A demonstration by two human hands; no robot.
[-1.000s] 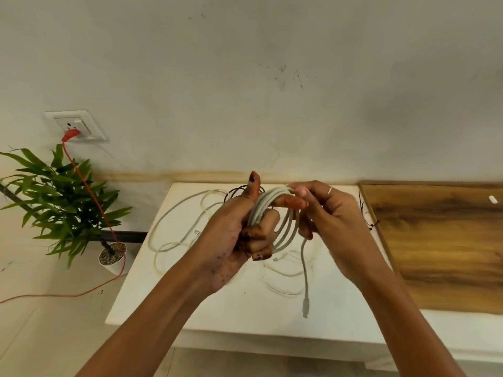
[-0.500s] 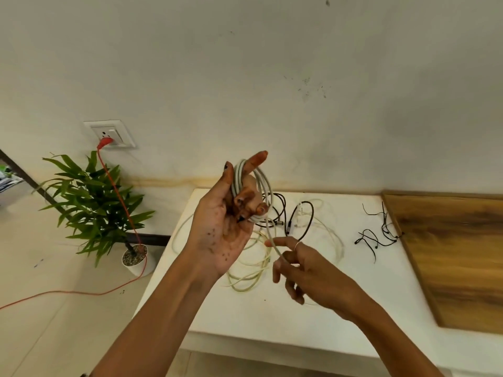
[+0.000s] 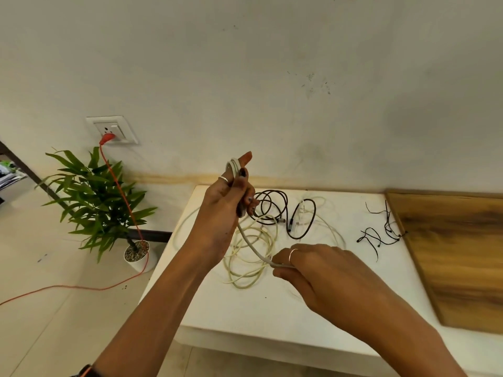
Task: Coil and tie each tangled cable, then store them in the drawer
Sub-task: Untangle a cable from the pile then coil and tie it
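Above white table's (image 3: 245, 308) left edge, head view: left hand (image 3: 223, 210) raised, fingers curled round coiled grey cable (image 3: 233, 167). Free end runs down to right hand (image 3: 318, 270), pinched between fingers near table middle. Cream cable (image 3: 250, 257), dark cable (image 3: 275, 208) lie loose toward back edge.

Loose cables (image 3: 275, 221) lie on the table (image 3: 272, 303), plant (image 3: 95, 197) left, board (image 3: 451, 254) right.

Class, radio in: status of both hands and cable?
Left hand grips coiled grey cable. Right hand pinches its tail. Nothing in the way.
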